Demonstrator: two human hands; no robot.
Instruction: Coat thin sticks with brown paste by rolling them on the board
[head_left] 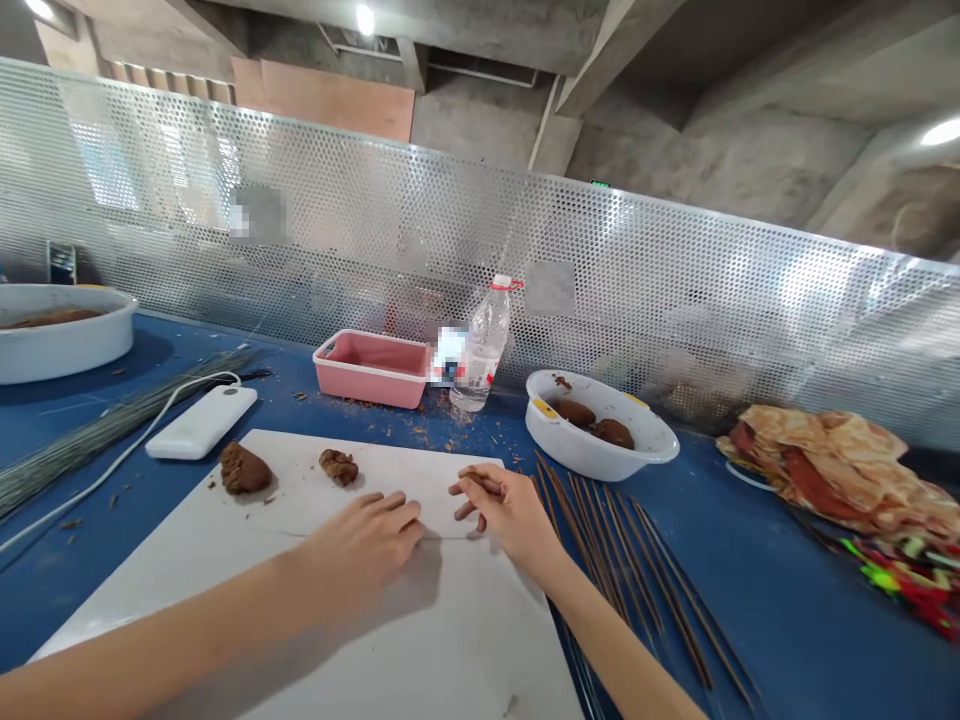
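Observation:
My right hand (506, 515) pinches a small piece of brown clay-like paste (476, 482) between its fingers, just above the white board (465, 625). My left hand (360, 545) rests on the board with its fingers curled together, close to my right hand, and its palm hides whatever lies beneath. Two larger lumps of the same paste lie on the board, the bigger lump (244, 468) at the left and the smaller lump (338, 466) nearer my hands.
A white bowl (570, 440) holds brown lumps, and dark thin sticks (630, 580) lie right of the board. Also on the blue table (757, 590) are a white power bank (201, 422), a pink tray (371, 368), a plastic bottle (480, 345) and a patterned cloth (825, 470).

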